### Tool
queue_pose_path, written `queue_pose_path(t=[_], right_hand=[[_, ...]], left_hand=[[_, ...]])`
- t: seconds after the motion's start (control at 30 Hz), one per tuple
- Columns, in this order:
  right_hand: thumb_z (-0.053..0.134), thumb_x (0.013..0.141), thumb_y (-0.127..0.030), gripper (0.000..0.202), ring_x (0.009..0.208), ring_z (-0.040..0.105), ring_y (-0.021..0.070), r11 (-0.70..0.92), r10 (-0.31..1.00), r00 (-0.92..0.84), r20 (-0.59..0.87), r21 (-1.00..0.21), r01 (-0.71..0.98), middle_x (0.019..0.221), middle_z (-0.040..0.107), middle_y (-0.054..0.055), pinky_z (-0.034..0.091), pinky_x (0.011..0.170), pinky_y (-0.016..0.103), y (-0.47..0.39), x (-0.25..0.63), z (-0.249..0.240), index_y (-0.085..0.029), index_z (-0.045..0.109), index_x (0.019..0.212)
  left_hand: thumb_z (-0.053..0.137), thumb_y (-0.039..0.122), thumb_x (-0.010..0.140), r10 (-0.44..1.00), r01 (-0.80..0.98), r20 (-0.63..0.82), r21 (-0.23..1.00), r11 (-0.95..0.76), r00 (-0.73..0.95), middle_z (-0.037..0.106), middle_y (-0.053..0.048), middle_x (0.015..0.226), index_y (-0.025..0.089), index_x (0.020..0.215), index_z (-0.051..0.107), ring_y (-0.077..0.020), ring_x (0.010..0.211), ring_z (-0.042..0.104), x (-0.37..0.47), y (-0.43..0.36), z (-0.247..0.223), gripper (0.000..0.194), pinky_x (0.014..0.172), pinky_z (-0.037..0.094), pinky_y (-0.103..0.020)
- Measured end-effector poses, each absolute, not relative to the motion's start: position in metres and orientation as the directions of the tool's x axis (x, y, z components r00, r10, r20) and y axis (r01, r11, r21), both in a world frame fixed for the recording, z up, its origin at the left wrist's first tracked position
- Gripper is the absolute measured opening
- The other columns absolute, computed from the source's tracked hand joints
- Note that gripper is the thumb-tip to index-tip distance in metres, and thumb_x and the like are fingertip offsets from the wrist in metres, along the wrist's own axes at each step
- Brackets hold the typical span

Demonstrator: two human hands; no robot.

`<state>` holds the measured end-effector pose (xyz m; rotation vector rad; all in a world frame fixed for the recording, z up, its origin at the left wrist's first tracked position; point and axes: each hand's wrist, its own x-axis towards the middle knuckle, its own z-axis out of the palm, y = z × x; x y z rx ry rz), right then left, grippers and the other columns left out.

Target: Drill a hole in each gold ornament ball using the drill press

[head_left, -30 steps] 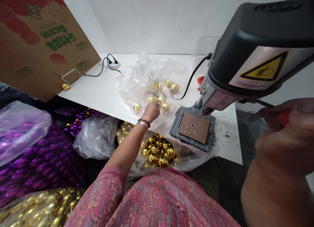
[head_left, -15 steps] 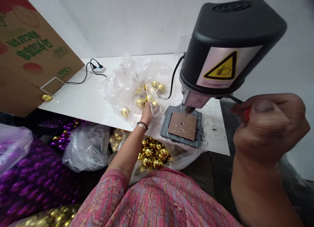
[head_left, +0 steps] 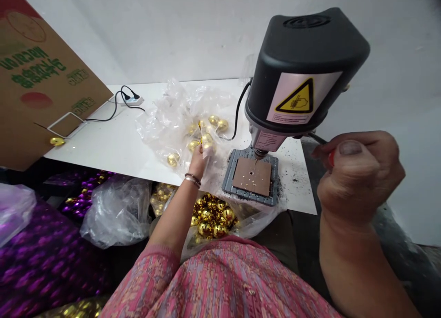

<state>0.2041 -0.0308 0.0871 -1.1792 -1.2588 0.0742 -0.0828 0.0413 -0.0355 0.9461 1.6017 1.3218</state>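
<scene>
My right hand point(head_left: 360, 175) is closed around the red-tipped feed lever point(head_left: 319, 139) of a bench drill press point(head_left: 306, 56). Its bit stands above a brown square board point(head_left: 253, 175) with a hole and gold specks, lying on the grey drill base point(head_left: 229, 185). To the left, my left hand point(head_left: 197, 163) reaches in at a clear plastic bag point(head_left: 156, 125) on the table, right up against shiny gold balls point(head_left: 206, 140). Plastic and balls hide most of its fingers, so its grip does not show.
Below the table edge, a bag of gold mirror balls point(head_left: 215, 217) lies by my lap. Purple balls point(head_left: 44, 258) fill a bag at left. A cardboard box point(head_left: 44, 79) stands near a power strip point(head_left: 132, 100). Dark shavings point(head_left: 282, 185) lie around the drill base.
The whole view has shifted slightly, so the drill press appears lower and further left. My right hand stays on the lever, and my left hand stays among the gold balls.
</scene>
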Motion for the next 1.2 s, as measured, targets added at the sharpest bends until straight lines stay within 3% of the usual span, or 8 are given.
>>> queue_pose_path(t=[0.13,0.27,0.4,0.53,0.8,1.07,1.2], right_hand=[[0.049,0.093,-0.048,0.042,0.064,0.060,0.0082,0.436,0.622,0.414,0.665,-0.733,0.522,0.067,0.061,0.001,0.043,0.063,0.025,-0.030,0.200,0.087,-0.015,0.068,0.075],[0.045,0.093,-0.040,0.037,0.063,0.053,0.0047,0.454,0.605,0.391,0.694,-0.704,0.546,0.065,0.055,0.000,0.039,0.065,0.023,-0.030,0.199,0.093,-0.013,0.061,0.072],[0.044,0.097,-0.038,0.038,0.069,0.048,0.0024,0.423,0.644,0.322,0.694,-0.674,0.605,0.066,0.047,-0.002,0.032,0.070,0.023,-0.022,0.201,0.122,-0.014,0.053,0.069],[0.042,0.101,-0.029,0.037,0.069,0.045,0.0001,0.396,0.717,0.331,0.614,-0.749,0.531,0.065,0.041,-0.006,0.030,0.077,0.025,0.003,0.200,0.159,-0.015,0.047,0.067],[0.043,0.103,-0.014,0.044,0.064,0.032,0.0008,0.399,0.736,0.373,0.565,-0.807,0.436,0.059,0.030,-0.006,0.028,0.072,0.025,0.048,0.198,0.179,-0.015,0.038,0.060],[0.050,0.107,-0.019,0.050,0.067,0.027,-0.0015,0.322,0.784,0.391,0.483,-0.854,0.408,0.059,0.027,-0.009,0.026,0.075,0.022,0.043,0.191,0.190,-0.016,0.030,0.061],[0.051,0.107,-0.030,0.051,0.066,0.030,-0.0033,0.329,0.808,0.354,0.471,-0.859,0.392,0.059,0.027,-0.009,0.026,0.076,0.020,0.039,0.192,0.192,-0.016,0.031,0.062]], left_hand=[[0.060,0.050,0.093,0.874,-0.238,-0.314,0.942,0.238,-0.370,0.068,-0.005,0.085,0.022,0.100,0.061,-0.0160,0.073,0.067,-0.104,-0.002,-0.015,0.030,0.062,0.049,-0.026],[0.060,0.052,0.085,0.929,-0.316,-0.278,0.929,0.194,-0.246,0.073,-0.006,0.091,0.022,0.108,0.062,-0.0159,0.069,0.067,-0.102,-0.033,0.009,0.037,0.063,0.051,-0.028],[0.072,0.043,0.079,0.985,-0.071,-0.147,0.988,0.140,-0.094,0.075,-0.003,0.093,0.023,0.121,0.058,-0.0149,0.071,0.067,-0.077,-0.046,0.018,0.048,0.064,0.048,-0.028],[0.082,0.041,0.077,0.999,0.158,-0.039,0.987,0.035,0.026,0.074,0.000,0.094,0.023,0.126,0.059,-0.0147,0.082,0.066,-0.051,-0.046,0.011,0.057,0.072,0.051,-0.026],[0.073,0.047,0.084,0.969,0.158,-0.236,0.962,0.222,0.072,0.073,-0.003,0.099,0.019,0.118,0.067,-0.0149,0.075,0.070,-0.015,-0.027,-0.001,0.044,0.064,0.050,-0.025],[0.073,0.041,0.089,0.971,0.351,-0.238,0.911,0.214,0.024,0.071,0.000,0.093,0.020,0.119,0.071,-0.0132,0.070,0.068,0.001,-0.012,-0.003,0.037,0.065,0.051,-0.024],[0.074,0.040,0.089,0.978,0.461,-0.208,0.870,0.177,0.018,0.071,0.001,0.090,0.020,0.123,0.072,-0.0140,0.072,0.067,0.003,-0.010,-0.002,0.039,0.067,0.052,-0.024]])
